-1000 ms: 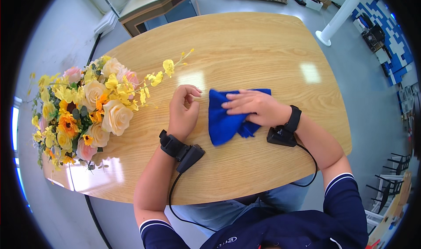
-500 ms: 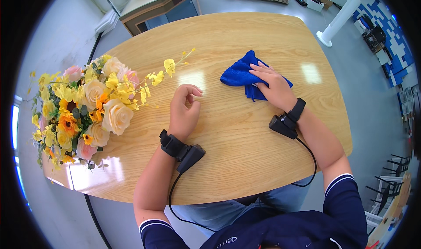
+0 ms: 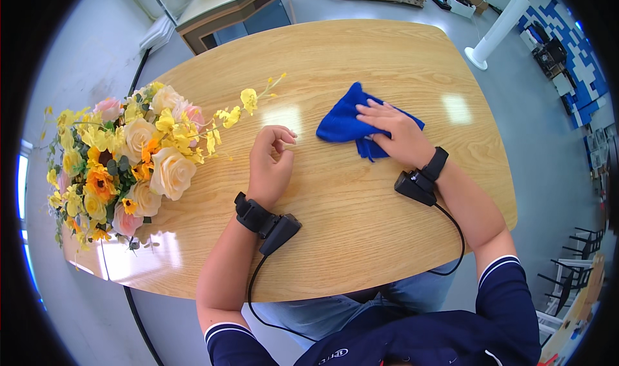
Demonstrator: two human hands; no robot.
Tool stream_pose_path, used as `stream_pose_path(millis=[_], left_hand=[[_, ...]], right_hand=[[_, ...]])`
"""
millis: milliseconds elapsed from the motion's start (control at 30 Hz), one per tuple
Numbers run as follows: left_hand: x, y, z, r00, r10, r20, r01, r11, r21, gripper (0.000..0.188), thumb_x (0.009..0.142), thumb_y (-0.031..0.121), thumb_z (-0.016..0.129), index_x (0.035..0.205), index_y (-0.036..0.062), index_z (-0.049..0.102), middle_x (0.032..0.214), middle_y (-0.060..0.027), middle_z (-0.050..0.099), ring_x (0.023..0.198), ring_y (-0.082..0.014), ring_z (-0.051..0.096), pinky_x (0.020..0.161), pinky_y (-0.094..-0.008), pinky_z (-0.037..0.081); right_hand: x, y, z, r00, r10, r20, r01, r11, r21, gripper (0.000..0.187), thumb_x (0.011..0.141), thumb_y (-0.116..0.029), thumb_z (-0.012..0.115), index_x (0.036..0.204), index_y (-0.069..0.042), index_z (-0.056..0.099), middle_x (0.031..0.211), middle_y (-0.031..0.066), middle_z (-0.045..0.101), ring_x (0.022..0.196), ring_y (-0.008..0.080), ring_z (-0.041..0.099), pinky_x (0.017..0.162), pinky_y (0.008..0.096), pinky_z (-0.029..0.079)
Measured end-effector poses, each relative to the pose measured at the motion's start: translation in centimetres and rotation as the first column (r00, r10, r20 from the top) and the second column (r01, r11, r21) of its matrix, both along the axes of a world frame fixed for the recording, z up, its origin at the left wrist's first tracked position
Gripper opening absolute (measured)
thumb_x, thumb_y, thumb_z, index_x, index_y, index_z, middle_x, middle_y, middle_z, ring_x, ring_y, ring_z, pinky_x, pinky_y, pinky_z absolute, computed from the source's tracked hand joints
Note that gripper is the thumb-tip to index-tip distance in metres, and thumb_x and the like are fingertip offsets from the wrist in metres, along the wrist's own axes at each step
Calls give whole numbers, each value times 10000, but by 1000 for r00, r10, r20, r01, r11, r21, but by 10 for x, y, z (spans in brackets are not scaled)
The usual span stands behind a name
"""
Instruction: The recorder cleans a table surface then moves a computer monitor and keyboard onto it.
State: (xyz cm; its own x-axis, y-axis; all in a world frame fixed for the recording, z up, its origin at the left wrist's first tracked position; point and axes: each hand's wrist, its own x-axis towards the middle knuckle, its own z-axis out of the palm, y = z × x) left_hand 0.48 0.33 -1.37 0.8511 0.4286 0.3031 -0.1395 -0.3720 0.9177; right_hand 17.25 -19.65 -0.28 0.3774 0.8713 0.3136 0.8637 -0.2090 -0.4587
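Observation:
A folded blue cloth lies on the wooden table, a little right of the middle. On top of it my right hand rests palm down, its fingers stretched out flat over the fabric. Part of the cloth is hidden beneath the palm. To the left, my left hand rests on its side on the tabletop. Its fingers curl loosely, with a gap toward the thumb and nothing held between them. Each wrist wears a black strap with a small cabled device.
A large bunch of yellow, cream and pink flowers covers the table's left end, one yellow sprig reaching toward my left hand. Beyond the far edge stands a cabinet. A white post rises from the floor at the far right.
My right hand has slid slightly left and toward me, and the blue cloth has shifted with it. My left hand has stayed nearly still.

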Motion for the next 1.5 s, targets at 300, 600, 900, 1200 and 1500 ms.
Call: stream_pose_path(millis=[300, 600, 900, 1200, 1500], left_hand=[[0, -1, -1, 1000, -3, -6, 3, 1000, -10, 235, 679, -104, 410, 856, 40, 467, 917, -34, 490, 779, -77, 413, 716, -197, 351], [0, 0, 0, 1000, -5, -13, 5, 1000, -1, 235, 677, -101, 410, 856, 40, 470, 916, -38, 492, 769, -75, 413, 707, -191, 350], [1, 0, -2, 1000, -21, 3, 22, 1000, -21, 241, 680, -111, 402, 857, 39, 467, 928, -41, 487, 780, -72, 416, 710, -193, 351], [1, 0, -2, 1000, -30, -5, 30, 998, -62, 246, 686, -110, 397, 866, 44, 462, 947, -38, 478, 776, -67, 404, 704, -192, 343], [1, 2, -4, 999, -45, 10, 46, 997, -62, 249, 683, -114, 390, 865, 41, 457, 935, -36, 469, 790, -73, 406, 714, -192, 341]], right_hand=[[-31, 4, 18, 733, 642, -226, -669, 741, -64, 422, 606, 4, 568, 1020, -63, 613, 1200, 67, 520, 1216, 267, 370, 1025, 423, 254], [-34, 4, 18, 763, 600, -241, -631, 771, -78, 408, 624, 1, 561, 1022, -75, 615, 1196, 41, 527, 1210, 238, 382, 1020, 397, 269], [-16, 5, 0, 953, 297, -63, -297, 955, 11, 361, 685, -20, 566, 1043, -56, 591, 1194, 71, 522, 1180, 246, 416, 989, 393, 311], [1, 1, -9, 992, -128, -9, 128, 992, -1, 329, 761, -87, 561, 1089, -64, 561, 1230, 79, 486, 1199, 237, 387, 1021, 376, 274], [2, 1, -9, 996, -91, 13, 91, 996, 12, 314, 765, -81, 542, 1077, -48, 560, 1240, 82, 476, 1206, 239, 377, 1023, 372, 274]])
